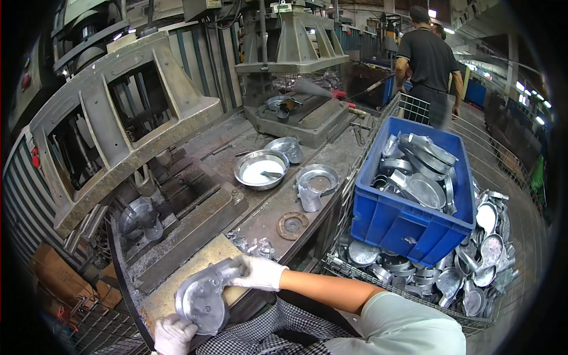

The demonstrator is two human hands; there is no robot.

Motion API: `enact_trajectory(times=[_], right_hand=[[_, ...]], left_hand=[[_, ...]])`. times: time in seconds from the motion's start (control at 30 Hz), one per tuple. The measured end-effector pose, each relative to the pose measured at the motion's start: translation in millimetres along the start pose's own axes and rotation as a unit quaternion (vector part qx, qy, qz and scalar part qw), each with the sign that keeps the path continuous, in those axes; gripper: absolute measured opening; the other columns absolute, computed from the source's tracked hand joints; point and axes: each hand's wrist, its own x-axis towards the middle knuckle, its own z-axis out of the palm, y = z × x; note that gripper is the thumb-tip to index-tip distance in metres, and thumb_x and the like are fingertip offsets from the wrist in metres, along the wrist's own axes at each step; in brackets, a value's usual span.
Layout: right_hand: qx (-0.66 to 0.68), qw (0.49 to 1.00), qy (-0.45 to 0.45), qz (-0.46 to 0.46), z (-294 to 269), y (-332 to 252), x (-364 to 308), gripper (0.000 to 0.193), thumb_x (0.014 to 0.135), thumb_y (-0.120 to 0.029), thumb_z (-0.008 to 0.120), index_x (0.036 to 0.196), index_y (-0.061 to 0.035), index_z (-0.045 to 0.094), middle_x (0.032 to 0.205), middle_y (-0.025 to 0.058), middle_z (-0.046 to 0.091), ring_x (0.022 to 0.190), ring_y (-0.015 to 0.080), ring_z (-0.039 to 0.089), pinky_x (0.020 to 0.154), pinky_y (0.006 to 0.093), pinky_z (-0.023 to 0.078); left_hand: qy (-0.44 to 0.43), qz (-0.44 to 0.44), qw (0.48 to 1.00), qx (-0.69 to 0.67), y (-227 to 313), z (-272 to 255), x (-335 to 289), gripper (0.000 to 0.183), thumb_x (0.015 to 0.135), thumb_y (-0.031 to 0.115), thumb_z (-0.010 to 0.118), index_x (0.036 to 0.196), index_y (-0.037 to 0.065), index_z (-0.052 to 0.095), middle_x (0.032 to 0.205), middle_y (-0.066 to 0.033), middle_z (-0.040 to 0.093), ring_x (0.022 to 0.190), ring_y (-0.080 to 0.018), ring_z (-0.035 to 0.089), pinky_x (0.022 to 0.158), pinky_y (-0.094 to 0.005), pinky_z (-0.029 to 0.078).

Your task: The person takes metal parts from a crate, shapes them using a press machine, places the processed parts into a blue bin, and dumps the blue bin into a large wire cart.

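Wears, nearest the camera in the head view, a pale sleeve [408, 328] on the near side of the blue bin [408, 236], and a checked apron [260, 334] left of that bin. Holds a grey metal part [204, 302] well left of and nearer than the bin, tilted above a tan board [207, 253]; leaves unclear any contact with the board. Pinches the edge farthest from the bin with curled fingers of the gloved left hand [176, 333]. Grips the neck, on the side toward the bin, with closed fingers of the gloved right hand [260, 273]. Has, left of the bin, metal scraps [257, 245], a rusty disc [284, 228], a ring-shaped metal piece [309, 198] and, farther left, a bowl [260, 187] of white stuff. Shows castings [423, 192] heaped inside the bin, with loose ones below and right of it. Includes a press [97, 133] far left of the bin and a person [423, 59] beyond it.
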Motion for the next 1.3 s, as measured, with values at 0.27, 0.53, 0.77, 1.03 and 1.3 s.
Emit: enact_trajectory(times=[0.27, 0.53, 0.77, 1.03, 1.3], right_hand=[[-0.243, 0.968, 0.012, -0.066, -0.5, -4.8, 10.5, 0.055, 0.078, -0.051, 0.056, 0.11, -0.0063, 0.053, 0.091, 0.0193, 0.063, 0.085, 0.0337, 0.062, 0.075, 0.0407, 0.048], [-0.314, 0.944, -0.101, -0.026, 6.3, -16.1, 15.0, 0.041, 0.088, -0.043, 0.043, 0.097, -0.0076, 0.063, 0.083, 0.0189, 0.064, 0.08, 0.035, 0.062, 0.072, 0.0425, 0.049], [-0.191, 0.981, 0.039, -0.003, -20.4, 3.6, -31.1, 0.046, 0.09, -0.045, 0.042, 0.09, -0.0031, 0.063, 0.079, 0.0224, 0.061, 0.079, 0.0379, 0.06, 0.07, 0.0426, 0.047], [0.051, 0.973, 0.212, 0.074, -48.1, 13.3, -48.2, 0.032, 0.09, -0.023, 0.054, 0.095, 0.0067, 0.062, 0.077, 0.0094, 0.064, 0.069, 0.0106, 0.054, 0.064, 0.0266, 0.046], [-0.118, 0.974, 0.192, -0.023, -7.8, -37.1, 90.8, 0.05, 0.088, -0.044, 0.043, 0.099, 0.0006, 0.062, 0.089, 0.0264, 0.06, 0.087, 0.0401, 0.058, 0.076, 0.0412, 0.045]], left_hand=[[0.117, -0.248, 0.956, -0.106, -18.8, 30.8, 10.0, 0.028, 0.068, -0.006, 0.048, 0.087, 0.007, 0.064, 0.102, -0.0154, 0.062, 0.094, -0.0335, 0.059, 0.083, -0.0373, 0.047], [0.26, -0.42, 0.854, -0.161, -66.3, 12.2, 69.0, 0.038, 0.08, 0.034, 0.065, 0.097, 0.001, 0.059, 0.092, -0.0179, 0.063, 0.083, -0.0284, 0.062, 0.074, -0.0341, 0.049], [0.126, -0.55, 0.825, -0.047, -130.8, 10.8, 169.6, 0.047, 0.083, 0.045, 0.05, 0.102, 0.003, 0.06, 0.101, -0.0212, 0.061, 0.097, -0.0351, 0.058, 0.084, -0.0414, 0.045], [0.34, -0.432, 0.836, -0.001, -116.5, 23.9, 95.0, 0.028, 0.084, 0.031, 0.053, 0.084, 0.006, 0.065, 0.081, -0.0178, 0.063, 0.076, -0.034, 0.061, 0.07, -0.0413, 0.049], [0.282, -0.358, 0.89, 0.023, -0.3, 57.9, -45.0, 0.026, 0.066, 0.012, 0.067, 0.053, 0.01, 0.044, 0.05, -0.0098, 0.047, 0.044, -0.0293, 0.049, 0.043, -0.0388, 0.039]])
